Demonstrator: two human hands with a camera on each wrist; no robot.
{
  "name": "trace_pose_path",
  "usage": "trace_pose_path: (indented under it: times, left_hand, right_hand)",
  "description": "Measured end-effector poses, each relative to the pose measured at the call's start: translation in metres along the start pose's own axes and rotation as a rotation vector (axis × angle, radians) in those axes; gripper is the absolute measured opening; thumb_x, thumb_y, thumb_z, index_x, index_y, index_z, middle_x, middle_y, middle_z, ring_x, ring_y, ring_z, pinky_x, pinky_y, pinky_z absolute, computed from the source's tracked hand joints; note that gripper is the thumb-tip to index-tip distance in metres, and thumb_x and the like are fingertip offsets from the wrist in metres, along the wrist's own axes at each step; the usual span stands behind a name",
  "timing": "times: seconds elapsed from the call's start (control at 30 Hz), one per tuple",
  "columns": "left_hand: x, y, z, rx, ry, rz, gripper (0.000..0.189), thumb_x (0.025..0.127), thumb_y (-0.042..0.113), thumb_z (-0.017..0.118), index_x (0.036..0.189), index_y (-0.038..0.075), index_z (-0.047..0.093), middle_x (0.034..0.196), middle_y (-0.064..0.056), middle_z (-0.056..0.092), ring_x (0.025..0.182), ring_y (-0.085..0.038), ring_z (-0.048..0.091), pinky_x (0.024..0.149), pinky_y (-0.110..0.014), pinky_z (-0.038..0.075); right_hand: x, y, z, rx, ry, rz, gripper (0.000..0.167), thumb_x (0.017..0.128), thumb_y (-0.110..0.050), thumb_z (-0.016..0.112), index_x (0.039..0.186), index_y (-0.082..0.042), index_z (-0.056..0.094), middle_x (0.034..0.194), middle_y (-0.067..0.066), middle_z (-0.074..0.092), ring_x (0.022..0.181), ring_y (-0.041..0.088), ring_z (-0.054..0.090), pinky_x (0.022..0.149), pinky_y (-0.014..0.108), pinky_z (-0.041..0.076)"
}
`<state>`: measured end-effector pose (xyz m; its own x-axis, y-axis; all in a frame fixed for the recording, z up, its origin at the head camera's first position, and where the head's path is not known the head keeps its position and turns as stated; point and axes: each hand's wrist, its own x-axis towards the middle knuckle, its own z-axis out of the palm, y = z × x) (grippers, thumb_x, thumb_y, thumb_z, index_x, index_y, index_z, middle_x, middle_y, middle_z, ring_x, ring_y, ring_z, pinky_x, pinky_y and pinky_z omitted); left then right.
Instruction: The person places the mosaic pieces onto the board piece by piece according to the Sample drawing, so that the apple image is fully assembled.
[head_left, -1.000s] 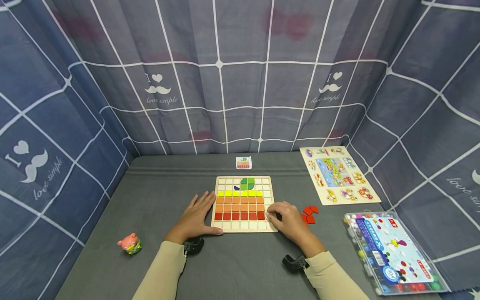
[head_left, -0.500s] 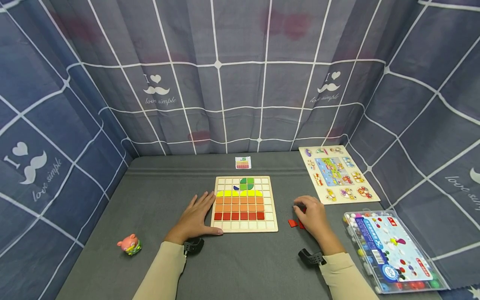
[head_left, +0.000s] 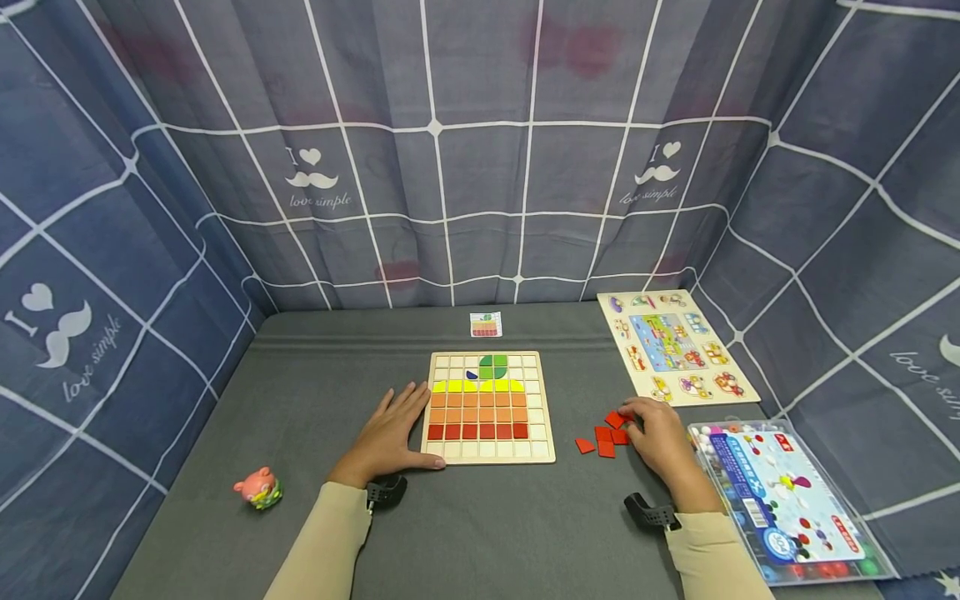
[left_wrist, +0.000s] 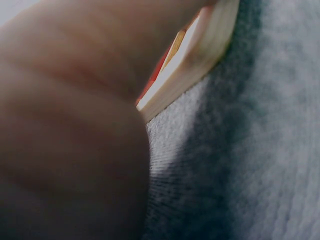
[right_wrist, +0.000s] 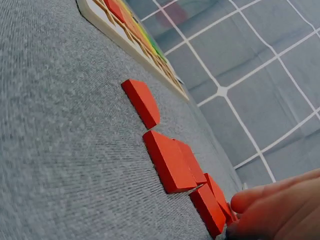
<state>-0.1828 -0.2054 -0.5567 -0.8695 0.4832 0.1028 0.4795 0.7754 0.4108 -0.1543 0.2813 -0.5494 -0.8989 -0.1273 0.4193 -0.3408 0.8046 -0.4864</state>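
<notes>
A wooden grid board lies mid-table. Green, dark blue, yellow, orange and red tiles fill part of it; its outer cells are bare. My left hand rests flat against its left side, fingers spread along the edge and thumb at the near left corner. In the left wrist view the hand hides most of the board. Several loose red tiles lie right of the board, some with a curved edge. My right hand is at their far right end, pinching a red tile between thumb and finger.
A small picture card lies behind the board. At the back right is a wooden picture puzzle, with a clear case of coloured balls in front of it. A pink pig figurine stands on the left.
My right hand has left the board's right edge, passed over the loose red tiles and moved to their right end, uncovering more of them. The left hand has stayed put.
</notes>
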Motion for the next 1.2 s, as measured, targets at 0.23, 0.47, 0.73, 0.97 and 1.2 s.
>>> trace_pose_path:
  times: [0.23, 0.47, 0.73, 0.97, 1.2]
  left_hand:
    - [0.001, 0.0, 0.0, -0.002, -0.004, 0.001, 0.138, 0.069, 0.088, 0.074, 0.168, 0.006, 0.026, 0.172, -0.011, 0.024, 0.158, -0.032, 0.016, 0.126, -0.057, 0.003]
    - [0.001, 0.0, 0.0, 0.014, -0.011, -0.007, 0.138, 0.068, 0.09, 0.072, 0.168, 0.007, 0.026, 0.172, -0.01, 0.023, 0.158, -0.031, 0.016, 0.126, -0.056, 0.002]
    - [-0.001, -0.001, -0.001, 0.002, 0.002, 0.006, 0.137, 0.069, 0.088, 0.075, 0.167, 0.006, 0.027, 0.172, -0.011, 0.024, 0.158, -0.032, 0.017, 0.126, -0.057, 0.004]
    - [-0.001, -0.002, -0.002, -0.004, -0.001, 0.011, 0.139, 0.065, 0.088, 0.077, 0.167, 0.007, 0.029, 0.172, -0.01, 0.025, 0.158, -0.033, 0.017, 0.125, -0.058, 0.004]
    - [0.0, -0.004, 0.0, 0.012, 0.013, 0.056, 0.141, 0.062, 0.087, 0.08, 0.166, 0.005, 0.033, 0.171, -0.011, 0.025, 0.157, -0.035, 0.019, 0.124, -0.061, 0.007]
  right_hand:
    - [0.0, 0.001, 0.001, -0.04, 0.009, -0.047, 0.022, 0.085, 0.016, 0.076, 0.102, 0.003, 0.078, 0.107, 0.02, 0.072, 0.103, 0.047, 0.066, 0.091, 0.064, 0.051]
    - [0.002, -0.004, 0.01, -0.04, 0.101, -0.077, 0.023, 0.084, 0.016, 0.078, 0.103, 0.004, 0.078, 0.105, 0.019, 0.072, 0.101, 0.043, 0.067, 0.09, 0.06, 0.053]
    - [0.012, -0.045, 0.041, 0.045, 0.073, -0.213, 0.022, 0.083, 0.012, 0.083, 0.103, 0.002, 0.08, 0.107, 0.012, 0.073, 0.1, 0.035, 0.069, 0.086, 0.051, 0.058]
    - [0.022, -0.118, 0.09, 0.196, -0.007, -0.464, 0.022, 0.082, 0.01, 0.085, 0.101, 0.0, 0.079, 0.108, 0.013, 0.072, 0.1, 0.028, 0.068, 0.084, 0.042, 0.059]
    - [0.027, -0.184, 0.129, 0.239, -0.099, -0.603, 0.015, 0.088, 0.004, 0.083, 0.102, -0.002, 0.079, 0.108, 0.01, 0.072, 0.102, 0.021, 0.068, 0.091, 0.029, 0.056]
